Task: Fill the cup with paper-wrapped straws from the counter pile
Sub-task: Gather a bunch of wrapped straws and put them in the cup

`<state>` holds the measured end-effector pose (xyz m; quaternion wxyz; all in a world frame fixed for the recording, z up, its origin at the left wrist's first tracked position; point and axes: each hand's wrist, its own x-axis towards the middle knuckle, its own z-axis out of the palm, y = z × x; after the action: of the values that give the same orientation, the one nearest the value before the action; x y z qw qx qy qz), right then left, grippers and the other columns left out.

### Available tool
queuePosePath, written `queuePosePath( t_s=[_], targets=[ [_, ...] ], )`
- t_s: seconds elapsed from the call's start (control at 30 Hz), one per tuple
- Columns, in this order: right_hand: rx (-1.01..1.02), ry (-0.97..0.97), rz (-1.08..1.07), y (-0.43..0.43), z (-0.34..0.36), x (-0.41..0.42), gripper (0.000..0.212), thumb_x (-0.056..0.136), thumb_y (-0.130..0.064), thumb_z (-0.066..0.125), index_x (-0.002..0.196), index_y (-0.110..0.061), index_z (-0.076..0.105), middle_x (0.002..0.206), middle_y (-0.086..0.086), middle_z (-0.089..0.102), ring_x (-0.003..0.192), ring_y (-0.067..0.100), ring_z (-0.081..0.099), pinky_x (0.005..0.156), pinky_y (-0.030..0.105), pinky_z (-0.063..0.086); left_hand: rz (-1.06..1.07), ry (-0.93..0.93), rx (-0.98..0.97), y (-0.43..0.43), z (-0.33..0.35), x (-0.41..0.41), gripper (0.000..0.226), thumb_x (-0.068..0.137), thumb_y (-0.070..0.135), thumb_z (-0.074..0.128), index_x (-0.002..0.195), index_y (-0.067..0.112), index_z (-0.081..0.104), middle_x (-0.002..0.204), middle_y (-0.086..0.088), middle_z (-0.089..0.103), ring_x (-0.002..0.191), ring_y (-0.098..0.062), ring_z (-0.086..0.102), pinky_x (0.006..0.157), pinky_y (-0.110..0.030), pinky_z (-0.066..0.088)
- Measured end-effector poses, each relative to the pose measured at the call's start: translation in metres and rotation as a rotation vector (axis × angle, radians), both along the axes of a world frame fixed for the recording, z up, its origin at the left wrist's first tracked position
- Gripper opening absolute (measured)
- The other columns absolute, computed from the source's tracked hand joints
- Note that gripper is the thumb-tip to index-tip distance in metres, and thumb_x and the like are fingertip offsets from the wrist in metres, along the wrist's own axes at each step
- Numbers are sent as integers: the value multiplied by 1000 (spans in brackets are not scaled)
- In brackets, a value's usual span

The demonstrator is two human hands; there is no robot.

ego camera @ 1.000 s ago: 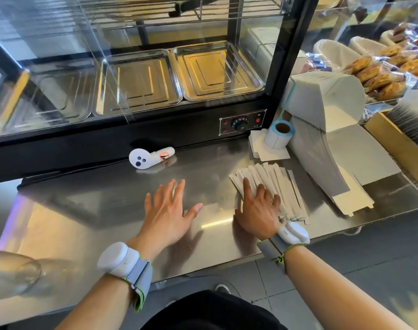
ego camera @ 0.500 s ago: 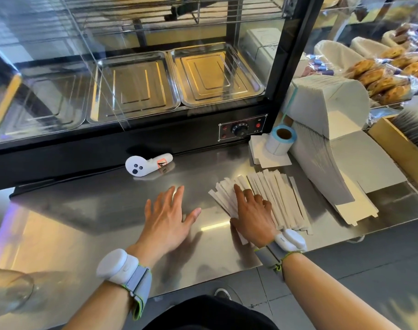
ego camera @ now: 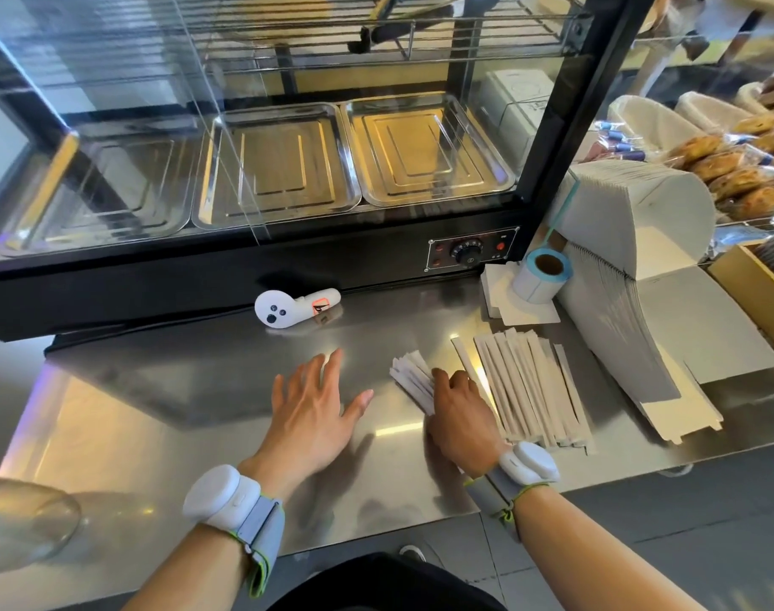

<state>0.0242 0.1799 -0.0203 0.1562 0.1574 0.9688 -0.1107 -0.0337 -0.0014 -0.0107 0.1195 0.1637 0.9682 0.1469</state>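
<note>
A pile of paper-wrapped straws (ego camera: 533, 390) lies fanned out on the steel counter (ego camera: 177, 412), right of centre. My right hand (ego camera: 458, 416) rests palm down on a small bunch of straws (ego camera: 413, 379) pulled apart to the left of the pile, fingers curled over them. My left hand (ego camera: 316, 401) lies flat on the bare counter with fingers spread, holding nothing. A clear cup (ego camera: 21, 522) shows blurred at the lower left edge, lying near the counter's front.
A glass display case (ego camera: 288, 169) with metal trays stands behind the counter. A white controller (ego camera: 294, 308) lies at its foot. A blue-edged label roll (ego camera: 541, 275) and stacked flat white boxes (ego camera: 632, 302) sit to the right, with wrapped pastries (ego camera: 738, 169) beyond.
My right hand has slid a small bunch of straws leftward, away from the main pile. My left hand has stayed flat in nearly the same place.
</note>
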Motion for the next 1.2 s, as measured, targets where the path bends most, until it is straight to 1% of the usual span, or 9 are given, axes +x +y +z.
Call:
queuePosePath(
  t_s=[0.1,0.2,0.63,0.73,0.87,0.97,1.03,1.13,1.2],
  targets=[
    [14,-37,-20,-5,3,-2,34,99,-6,46,132,-8,43,131,12,49,118,27,53,92,34,50,12,-7,3,-4,1,2,70,89,61,27,146,23,11,153,-7,24,142,-25,19,115,-52,10],
    [2,-56,-21,-11,4,-5,30,101,-4,44,131,-5,43,132,16,49,119,29,53,95,35,48,38,-13,6,-11,2,3,70,89,60,28,146,23,11,153,-7,25,142,-25,19,115,-52,8],
    [34,-58,57,-22,-3,-20,36,96,-9,58,130,-6,47,132,11,50,119,26,56,94,35,52,172,-30,-6,-51,5,6,71,89,61,28,146,21,16,153,-10,23,141,-29,23,115,-53,7],
    [33,13,103,-24,-9,-22,33,95,-14,58,126,-11,47,126,9,54,112,25,58,88,34,53,205,-20,-3,-61,3,9,71,89,61,30,146,21,17,153,-10,23,141,-27,23,115,-53,8],
    [1,154,160,-29,-10,-28,20,94,-22,56,107,-17,42,98,5,69,82,29,68,69,35,52,256,-13,12,-68,2,13,71,89,60,33,147,22,17,154,-9,23,142,-25,21,116,-51,8],
    [-12,231,209,-36,-10,-34,26,92,-25,59,98,-22,34,89,3,70,63,26,56,57,30,42,293,-12,26,-77,4,17,70,90,59,33,147,22,16,154,-8,22,142,-24,20,116,-50,7],
    [-37,260,257,-40,-8,-38,26,89,-24,59,98,-22,35,87,2,69,61,25,53,56,30,41,314,-6,28,-84,5,20,70,90,58,32,147,21,16,154,-8,23,142,-24,22,116,-49,8],
    [-99,283,308,-51,-2,-43,27,88,-25,62,105,-19,42,86,5,69,68,31,64,59,36,52,351,11,44,-92,5,23,69,90,57,35,146,21,19,152,-7,28,140,-26,27,116,-48,12],
    [-131,301,322,-63,2,-48,24,90,-25,60,107,-18,45,86,7,70,73,34,66,62,38,53,386,21,63,-101,5,28,68,90,57,37,146,21,21,150,-7,30,138,-28,30,115,-46,15]
  ],
)
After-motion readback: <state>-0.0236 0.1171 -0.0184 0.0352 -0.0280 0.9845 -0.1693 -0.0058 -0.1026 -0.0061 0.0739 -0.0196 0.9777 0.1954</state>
